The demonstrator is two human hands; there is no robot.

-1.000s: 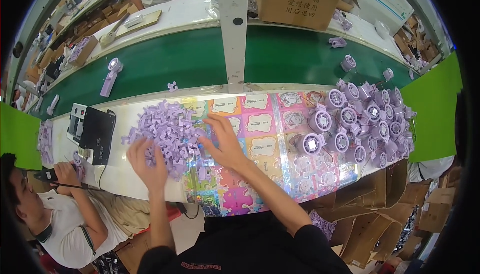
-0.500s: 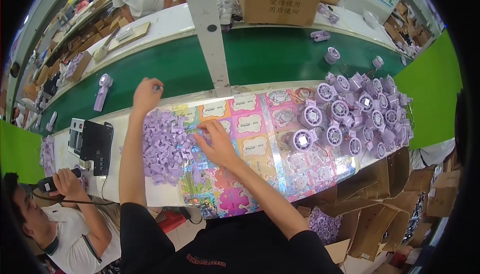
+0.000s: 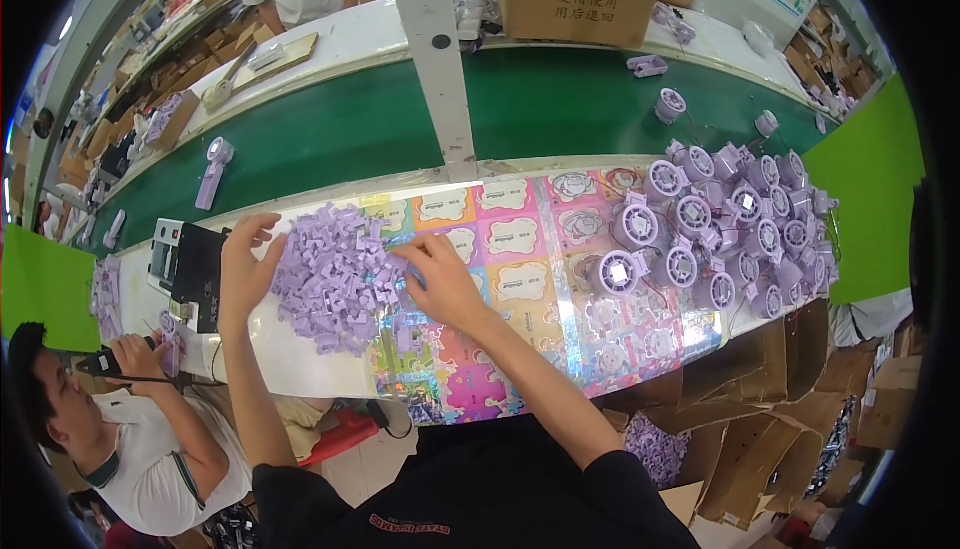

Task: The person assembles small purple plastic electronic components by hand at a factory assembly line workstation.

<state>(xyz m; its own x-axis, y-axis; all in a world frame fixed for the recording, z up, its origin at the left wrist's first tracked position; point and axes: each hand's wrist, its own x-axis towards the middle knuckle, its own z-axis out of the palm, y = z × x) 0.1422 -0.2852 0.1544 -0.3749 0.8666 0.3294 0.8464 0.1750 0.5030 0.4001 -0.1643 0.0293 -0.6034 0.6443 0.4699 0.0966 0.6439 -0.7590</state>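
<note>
A heap of small lilac plastic pieces [image 3: 335, 284] lies on the table in front of me. My left hand [image 3: 245, 267] is at the heap's left edge, its thumb and fingers apart with nothing seen between them. At the heap's right edge is my right hand [image 3: 440, 281], fingers curled inward and their tips close to the pieces. Whatever those fingertips hold, if anything, is hidden. Right of my right hand, a colourful printed sheet [image 3: 515, 284] covers the tabletop. Several lilac round fan heads [image 3: 690, 214] with thin wires are crowded together on its far right part.
Beyond the table runs a green conveyor belt [image 3: 330, 154] carrying a lilac handheld fan [image 3: 214, 174]. A white post [image 3: 440, 79] rises at the table's far edge. Left stands a black machine [image 3: 205, 274]; nearby sits a person [image 3: 150, 449]. Cardboard boxes [image 3: 760, 449] are at lower right.
My left hand has come back from near the belt, down and left to the heap's left edge. My right hand stays by the heap, its fingers more curled. The view has shifted slightly.
</note>
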